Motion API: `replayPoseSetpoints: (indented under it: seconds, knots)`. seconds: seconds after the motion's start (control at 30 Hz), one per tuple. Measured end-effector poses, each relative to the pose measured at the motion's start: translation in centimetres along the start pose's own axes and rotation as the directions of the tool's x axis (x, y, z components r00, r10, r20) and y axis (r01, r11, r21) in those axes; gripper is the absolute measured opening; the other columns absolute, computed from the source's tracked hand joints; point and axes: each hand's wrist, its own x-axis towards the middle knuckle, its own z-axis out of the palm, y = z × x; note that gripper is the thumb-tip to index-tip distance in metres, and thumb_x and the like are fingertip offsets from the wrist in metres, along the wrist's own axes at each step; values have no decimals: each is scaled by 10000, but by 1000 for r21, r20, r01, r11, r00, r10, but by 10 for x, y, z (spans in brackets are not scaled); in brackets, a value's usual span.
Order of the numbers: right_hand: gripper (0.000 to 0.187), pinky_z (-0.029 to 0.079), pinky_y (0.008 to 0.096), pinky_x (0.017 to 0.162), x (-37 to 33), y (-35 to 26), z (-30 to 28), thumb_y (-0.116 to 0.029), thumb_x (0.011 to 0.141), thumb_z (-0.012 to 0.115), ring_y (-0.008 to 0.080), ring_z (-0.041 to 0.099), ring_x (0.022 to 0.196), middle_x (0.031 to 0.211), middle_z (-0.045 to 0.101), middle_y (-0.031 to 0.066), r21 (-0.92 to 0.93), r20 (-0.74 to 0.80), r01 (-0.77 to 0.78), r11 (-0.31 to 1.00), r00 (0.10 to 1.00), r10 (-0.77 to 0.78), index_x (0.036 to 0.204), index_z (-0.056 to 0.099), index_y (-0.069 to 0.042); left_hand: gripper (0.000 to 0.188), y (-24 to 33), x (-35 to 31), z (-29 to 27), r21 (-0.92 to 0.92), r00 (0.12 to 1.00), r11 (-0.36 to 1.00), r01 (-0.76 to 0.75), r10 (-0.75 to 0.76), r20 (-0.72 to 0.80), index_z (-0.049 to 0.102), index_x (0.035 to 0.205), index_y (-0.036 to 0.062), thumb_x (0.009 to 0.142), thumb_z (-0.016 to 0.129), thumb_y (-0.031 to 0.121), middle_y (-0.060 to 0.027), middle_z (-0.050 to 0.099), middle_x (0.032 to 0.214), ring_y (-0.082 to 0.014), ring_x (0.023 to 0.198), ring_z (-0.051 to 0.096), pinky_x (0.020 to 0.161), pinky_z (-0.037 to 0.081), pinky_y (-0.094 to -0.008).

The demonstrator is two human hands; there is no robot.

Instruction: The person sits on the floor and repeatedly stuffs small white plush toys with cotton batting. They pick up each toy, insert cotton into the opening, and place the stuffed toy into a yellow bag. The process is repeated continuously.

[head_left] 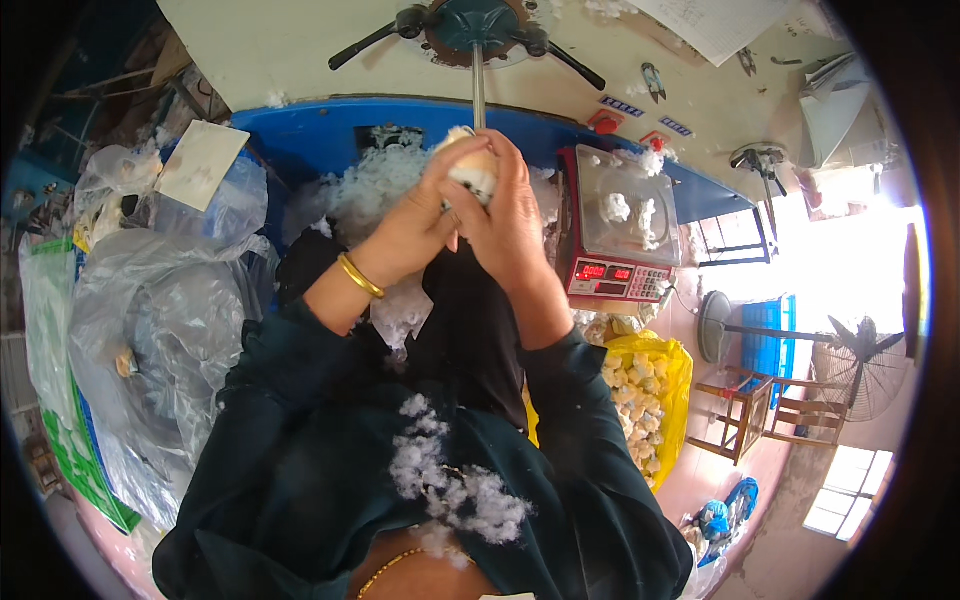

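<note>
Both of my hands are cupped round a small plush toy (472,178) in cream and white with dark marks. My left hand (415,225), with a gold bangle at its wrist, wraps the toy's left side. From the right, my right hand (508,215) presses on it with curled fingers. A thin metal pipe (478,90) comes down from a round machine fitting (478,22) and meets the toy's upper end. Whether its tip sits inside the toy is hidden by my fingers. Loose white stuffing (375,185) is heaped behind my left hand.
A red digital scale (615,230) with tufts on its pan stands to the right. Below it, a yellow bag (680,370) holds several small plush pieces (635,400). Clear plastic bags (150,310) crowd the left. Two black-handled levers (365,47) flank the fitting.
</note>
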Motion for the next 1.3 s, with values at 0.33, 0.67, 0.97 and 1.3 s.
replayPoseSetpoints:
  seconds: [0.33,0.67,0.97,1.3]
  knots:
    - [602,438,407,935,8,23,8,-235,797,727,369,533,1107,1174,538,233,131,5,12,991,1000,-13,1263,446,23,709,-10,10,6,494,958,844,-208,277,-71,300,1415,94,776,563,-66,-208,436,1366,-389,1285,418,1041,375,-390]
    - [475,403,376,1000,9,22,8,-166,810,677,290,530,1153,1239,554,171,-99,-62,-66,993,996,60,1225,504,-13,594,-31,19,-2,808,792,360,-466,577,200,369,1368,6,802,548,3,-171,443,1364,-291,1258,447,1069,336,-348]
    - [544,396,441,1004,-91,75,-87,-182,828,655,340,497,1197,1299,510,183,-316,22,-175,933,981,191,1326,480,-51,232,12,-146,-124,877,864,407,253,313,-394,621,1094,136,880,535,120,-113,643,1033,-286,883,627,730,523,-375]
    - [369,489,383,748,-198,160,-256,-186,846,691,280,596,892,976,563,123,-526,133,-770,361,345,929,1134,558,5,280,13,-449,-375,39,130,-294,955,296,-946,619,1068,86,824,577,216,-137,608,1141,-327,1087,577,873,485,-428]
